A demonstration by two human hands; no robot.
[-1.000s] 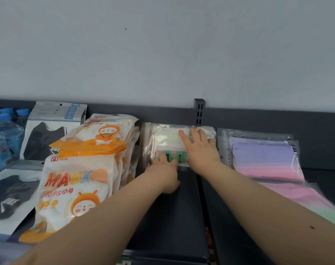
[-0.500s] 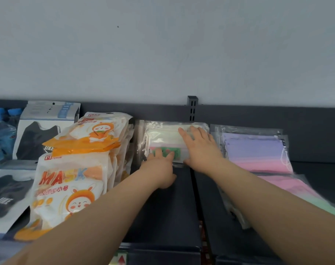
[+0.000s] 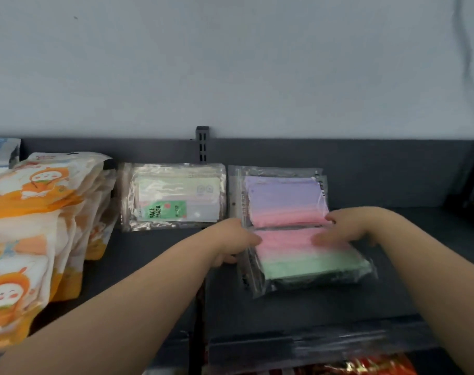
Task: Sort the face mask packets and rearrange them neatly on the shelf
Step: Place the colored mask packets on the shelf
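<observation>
A clear packet of pink and green masks (image 3: 311, 262) lies flat on the dark shelf (image 3: 149, 266), its far edge touching a purple and pink packet (image 3: 282, 201) behind it. Our left hand (image 3: 234, 240) grips its left edge with curled fingers, and our right hand (image 3: 348, 228) curls round the right edge. We judge the slick film could slip from us, or shove the rear packet askew toward the green-labelled packet (image 3: 173, 197) just beside it. Orange packets (image 3: 41, 212) lean at the far left.

Bare shelf (image 3: 154, 266) lies open between orange packets (image 3: 41, 212) and pastel packets (image 3: 306, 255). Green packet (image 3: 173, 198) blocks the back. Right of pastel packets, shelf open too.
</observation>
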